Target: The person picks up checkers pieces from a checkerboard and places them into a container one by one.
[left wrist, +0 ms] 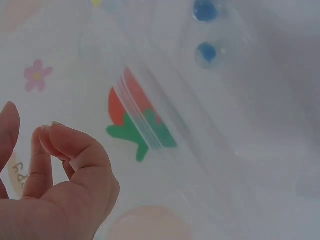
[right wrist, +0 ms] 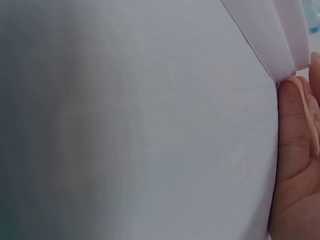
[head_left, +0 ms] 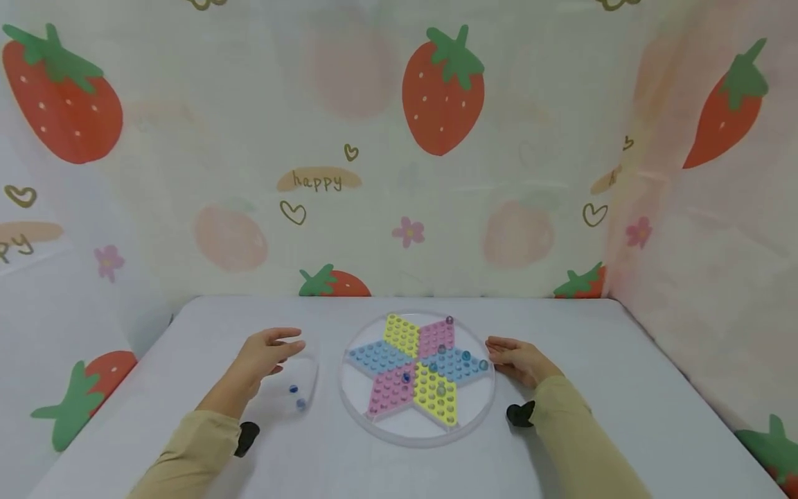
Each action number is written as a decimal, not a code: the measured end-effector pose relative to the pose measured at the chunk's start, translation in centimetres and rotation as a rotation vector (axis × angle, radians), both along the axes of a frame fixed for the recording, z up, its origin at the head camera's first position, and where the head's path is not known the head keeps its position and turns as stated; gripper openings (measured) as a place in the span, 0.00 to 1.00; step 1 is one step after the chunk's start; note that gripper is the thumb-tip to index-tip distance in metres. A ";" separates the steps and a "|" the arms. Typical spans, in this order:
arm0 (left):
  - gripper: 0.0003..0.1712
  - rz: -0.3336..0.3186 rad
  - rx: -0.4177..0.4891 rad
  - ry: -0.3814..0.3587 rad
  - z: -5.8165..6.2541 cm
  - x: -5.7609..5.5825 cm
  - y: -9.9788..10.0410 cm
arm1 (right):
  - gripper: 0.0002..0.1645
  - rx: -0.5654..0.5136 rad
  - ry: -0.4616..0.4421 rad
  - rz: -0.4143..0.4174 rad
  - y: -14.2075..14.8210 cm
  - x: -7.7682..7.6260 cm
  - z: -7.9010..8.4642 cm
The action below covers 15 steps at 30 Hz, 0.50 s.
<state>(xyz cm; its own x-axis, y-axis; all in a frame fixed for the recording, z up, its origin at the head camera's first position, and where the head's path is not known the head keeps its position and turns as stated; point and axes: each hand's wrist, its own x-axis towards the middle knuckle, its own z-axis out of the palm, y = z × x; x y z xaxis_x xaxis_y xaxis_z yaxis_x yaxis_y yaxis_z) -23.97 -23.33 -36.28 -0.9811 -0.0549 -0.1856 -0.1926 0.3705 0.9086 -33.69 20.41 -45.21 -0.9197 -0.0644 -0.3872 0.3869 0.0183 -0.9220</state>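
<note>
A round Chinese checkers board (head_left: 368, 430) with a pink, yellow and blue star of holes lies on the table, and several glass marbles (head_left: 406, 377) sit in it. My left hand (head_left: 264, 357) hovers over a clear plastic container (head_left: 315, 378) left of the board, its fingers loosely bent around nothing. Two blue marbles (head_left: 297, 396) lie in that container; they also show in the left wrist view. At the board's right rim is my right hand (head_left: 520, 359), fingers loosely extended with the tips beside the rim. The right wrist view shows the hand (right wrist: 297, 165) only at its edge.
The white table (head_left: 630, 416) extends on both sides of the board. Behind it hangs a curtain (head_left: 536, 138) printed with strawberries, hearts and flowers, and similar cloth encloses the left and right sides. Black wrist mounts (head_left: 520, 414) stick out below both sleeves.
</note>
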 end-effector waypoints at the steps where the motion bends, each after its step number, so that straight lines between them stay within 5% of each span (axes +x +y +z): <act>1: 0.31 -0.002 0.005 0.001 0.0 0.0 0.2 | 0.34 -0.005 -0.001 0.004 0.0 0.0 0.0; 15: 0.27 0.006 0.034 0.036 -0.2 0.9 3.2 | 0.36 -0.024 -0.021 -0.008 0.2 0.0 0.0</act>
<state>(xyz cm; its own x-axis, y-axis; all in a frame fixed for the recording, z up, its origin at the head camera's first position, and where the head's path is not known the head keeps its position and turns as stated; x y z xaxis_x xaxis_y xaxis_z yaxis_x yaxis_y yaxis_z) -23.08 -20.09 -36.46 -0.9869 -0.0545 -0.1517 -0.1612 0.3380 0.9272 -33.73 20.62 -45.24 -0.9121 -0.0667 -0.4045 0.4058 -0.0070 -0.9139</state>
